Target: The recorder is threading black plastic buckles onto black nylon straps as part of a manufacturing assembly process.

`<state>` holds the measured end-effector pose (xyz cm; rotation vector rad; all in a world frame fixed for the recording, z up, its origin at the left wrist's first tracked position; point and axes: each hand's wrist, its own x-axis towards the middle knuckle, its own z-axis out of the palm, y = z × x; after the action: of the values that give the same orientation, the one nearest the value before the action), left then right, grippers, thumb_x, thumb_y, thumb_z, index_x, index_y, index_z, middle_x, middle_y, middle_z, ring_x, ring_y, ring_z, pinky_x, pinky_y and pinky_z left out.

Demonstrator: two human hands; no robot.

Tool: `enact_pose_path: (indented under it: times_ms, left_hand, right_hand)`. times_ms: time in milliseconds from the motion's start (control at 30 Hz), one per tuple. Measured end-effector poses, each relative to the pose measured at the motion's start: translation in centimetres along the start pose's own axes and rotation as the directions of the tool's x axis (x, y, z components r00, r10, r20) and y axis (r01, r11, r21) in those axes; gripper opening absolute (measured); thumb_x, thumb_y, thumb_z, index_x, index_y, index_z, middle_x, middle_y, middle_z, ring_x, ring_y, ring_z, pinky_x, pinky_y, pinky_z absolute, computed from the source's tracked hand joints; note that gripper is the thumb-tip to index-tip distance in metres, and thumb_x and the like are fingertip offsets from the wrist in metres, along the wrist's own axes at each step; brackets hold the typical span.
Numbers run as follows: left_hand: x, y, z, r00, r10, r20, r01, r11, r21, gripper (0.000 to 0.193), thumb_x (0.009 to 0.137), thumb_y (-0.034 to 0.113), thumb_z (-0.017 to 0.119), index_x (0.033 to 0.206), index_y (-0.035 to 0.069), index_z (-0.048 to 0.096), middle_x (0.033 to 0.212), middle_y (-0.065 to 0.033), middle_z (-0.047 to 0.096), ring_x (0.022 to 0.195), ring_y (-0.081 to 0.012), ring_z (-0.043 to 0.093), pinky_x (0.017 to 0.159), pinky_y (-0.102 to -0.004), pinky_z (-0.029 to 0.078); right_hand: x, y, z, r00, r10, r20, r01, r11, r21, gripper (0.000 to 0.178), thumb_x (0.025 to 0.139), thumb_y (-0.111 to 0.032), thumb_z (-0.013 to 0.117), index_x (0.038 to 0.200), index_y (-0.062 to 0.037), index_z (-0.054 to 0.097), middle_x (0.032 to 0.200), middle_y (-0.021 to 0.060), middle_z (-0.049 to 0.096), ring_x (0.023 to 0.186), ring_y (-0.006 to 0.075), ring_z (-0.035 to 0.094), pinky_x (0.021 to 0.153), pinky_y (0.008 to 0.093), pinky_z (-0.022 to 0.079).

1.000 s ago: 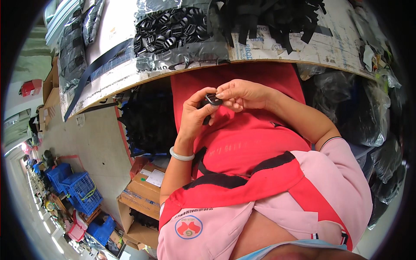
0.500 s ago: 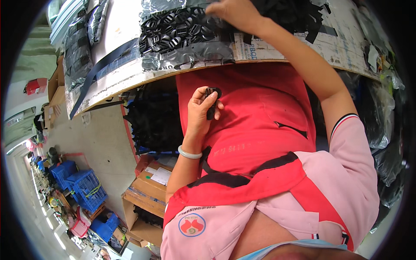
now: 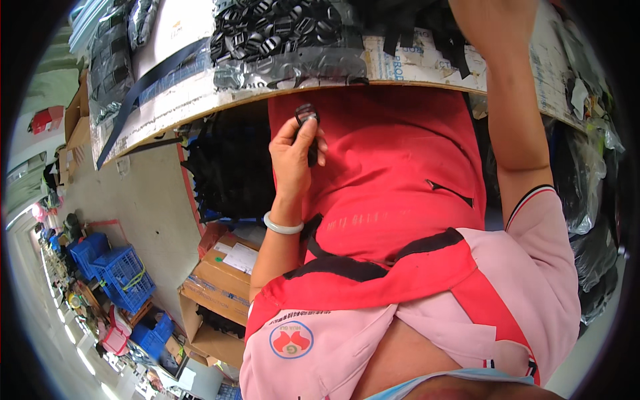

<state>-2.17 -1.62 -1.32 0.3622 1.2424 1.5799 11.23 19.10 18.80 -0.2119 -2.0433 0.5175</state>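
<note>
My left hand (image 3: 291,159) is closed around a black plastic buckle (image 3: 306,113), held upright between thumb and fingers in front of the red apron (image 3: 393,153). More black material shows below the thumb, but I cannot make out whether it belongs to the same piece. Up at the right, my right hand (image 3: 497,27) reaches over the table beside a heap of black webbing straps (image 3: 457,50). Its fingers lie beyond the picture's top edge, so their hold is hidden. A pile of loose black buckles (image 3: 273,33) lies on clear plastic (image 3: 293,70) on the table.
The table's wooden front edge (image 3: 413,83) curves across in front of me. A long black strap (image 3: 143,83) hangs over its left end, near bagged black parts (image 3: 110,73). Cardboard boxes (image 3: 217,287) stand at my left, with blue crates (image 3: 123,277) farther off on the floor.
My right hand has moved from above the buckle pile to the right, over the straps, its fingers leaving view. My left hand has risen slightly toward the table edge, still holding the buckle.
</note>
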Motion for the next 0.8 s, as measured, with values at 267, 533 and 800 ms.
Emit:
enact_pose_path:
  times_ms: [267, 533, 800]
  left_hand:
    - [-0.7, 1.1, 0.7, 0.992, 0.099, 0.073, -0.107, 0.987, 0.120, 0.021, 0.096, 0.015, 0.058, 0.106, -0.001, 0.066, 0.069, -0.0035, 0.062, 0.050, -0.0075, 0.053, 0.042, -0.0196, 0.038]
    - [-0.8, -0.4, 1.7, 0.974, 0.226, 0.030, -0.227, 0.951, 0.211, 0.016, 0.094, 0.011, 0.061, 0.103, -0.001, 0.067, 0.069, -0.0002, 0.058, 0.049, -0.0050, 0.048, 0.042, -0.0187, 0.033]
    - [-0.2, -1.1, 1.2, 0.804, 0.586, 0.099, -0.550, 0.671, 0.498, 0.016, 0.088, -0.001, 0.063, 0.104, -0.002, 0.067, 0.082, -0.0046, 0.060, 0.060, -0.0069, 0.054, 0.050, -0.0203, 0.040]
  right_hand:
    - [-15.0, -1.0, 7.4, 0.448, 0.587, 0.674, -0.893, 0.261, 0.366, 0.018, 0.095, -0.019, 0.060, 0.093, -0.0013, 0.062, 0.076, -0.0036, 0.057, 0.068, 0.0021, 0.051, 0.060, 0.0177, 0.042]
    - [-16.6, -1.0, 8.1, 0.182, 0.580, 0.794, -0.909, -0.208, 0.360, 0.021, 0.094, -0.023, 0.059, 0.088, -0.0030, 0.061, 0.069, 0.0002, 0.058, 0.056, 0.0059, 0.052, 0.051, 0.0194, 0.043]
    - [-16.7, -1.5, 9.0, 0.254, 0.569, 0.782, -0.742, -0.403, 0.535, 0.019, 0.096, -0.023, 0.058, 0.088, -0.0047, 0.058, 0.067, -0.0011, 0.056, 0.053, 0.0038, 0.051, 0.049, 0.0179, 0.043]
